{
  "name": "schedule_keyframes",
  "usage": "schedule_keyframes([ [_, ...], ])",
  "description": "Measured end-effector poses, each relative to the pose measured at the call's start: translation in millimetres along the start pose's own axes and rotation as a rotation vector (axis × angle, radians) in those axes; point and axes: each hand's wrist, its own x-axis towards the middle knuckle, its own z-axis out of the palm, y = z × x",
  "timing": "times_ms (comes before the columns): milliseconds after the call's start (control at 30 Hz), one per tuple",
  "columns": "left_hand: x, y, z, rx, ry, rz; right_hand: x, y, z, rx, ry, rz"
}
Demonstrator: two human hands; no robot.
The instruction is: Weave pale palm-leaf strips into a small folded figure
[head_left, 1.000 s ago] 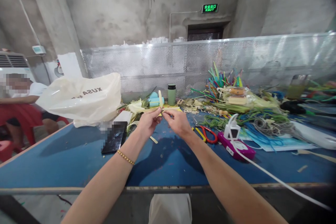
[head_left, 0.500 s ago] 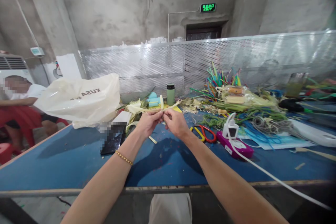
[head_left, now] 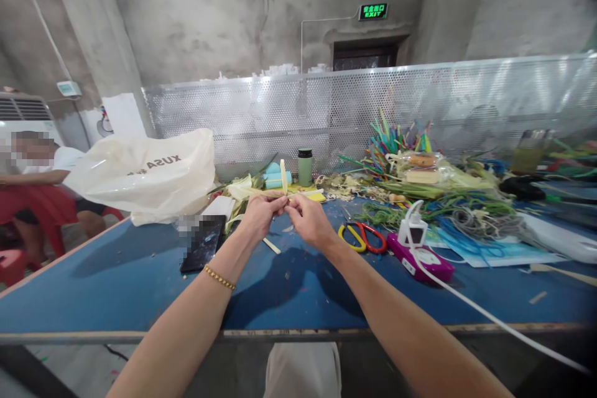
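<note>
Pale yellow-green strips of dried leaf or husk (head_left: 284,178) are pinched between my two hands above the middle of the blue table. One strip stands upright from the fingertips, and others stretch out to the sides. My left hand (head_left: 261,214), below a gold bead bracelet (head_left: 219,277), is closed on the strips. My right hand (head_left: 308,217) is closed on them from the other side, fingertips nearly touching the left ones. The exact fold between the fingers is hidden. Scissors (head_left: 362,237) with red and yellow handles lie right of my right hand.
A phone (head_left: 204,244) and a white plastic bag (head_left: 153,174) lie to the left. Behind my hands stands a green bottle (head_left: 305,168). A purple power strip (head_left: 420,256) with a white cable sits at right, before piled cords (head_left: 471,222). A person (head_left: 46,168) sits far left.
The strip between my hands now stands straighter and a little further left. My fingertips have shifted slightly, both hands still closed on the strips. The view has moved a little.
</note>
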Motion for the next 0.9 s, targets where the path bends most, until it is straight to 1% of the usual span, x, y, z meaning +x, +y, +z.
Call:
schedule_keyframes([
  [200,0,0,1.7,-0.061,0.016,-0.017,-2,-4,4,-0.003,0.019,0.016],
  [367,0,2,-0.9,-0.02,-0.003,-0.018,-4,-3,7,-0.018,0.049,-0.005],
  [433,1,4,-4.2,0.013,0.003,-0.029,-3,-2,3,0.015,0.015,-0.006],
  [500,3,4,-7.3,-0.01,0.018,-0.073,1,1,-5,0.044,-0.025,-0.005],
  [533,3,4,-8.4,-0.03,0.021,-0.101,3,3,-10,0.045,-0.001,0.001],
  [567,4,4,-9.0,-0.049,0.012,-0.126,6,6,-16,0.019,0.058,0.009],
  [667,3,2,-8.1,-0.062,-0.019,-0.169,14,17,-31,-0.112,0.34,0.018],
  [700,3,1,-7.3,-0.047,-0.02,-0.171,16,20,-34,-0.158,0.38,-0.026],
  [733,2,1,-6.5,-0.023,-0.018,-0.169,17,22,-36,-0.203,0.37,-0.082],
  [767,2,0,-5.8,0.004,-0.017,-0.166,18,23,-36,-0.228,0.311,-0.125],
  [800,1,0,-5.2,0.029,-0.02,-0.16,18,24,-35,-0.236,0.218,-0.145],
  [867,0,0,-4.2,0.063,-0.053,-0.138,18,23,-30,-0.2,0.028,-0.112],
  [900,-1,1,-3.6,0.072,-0.083,-0.123,17,22,-28,-0.165,-0.015,-0.074],
])
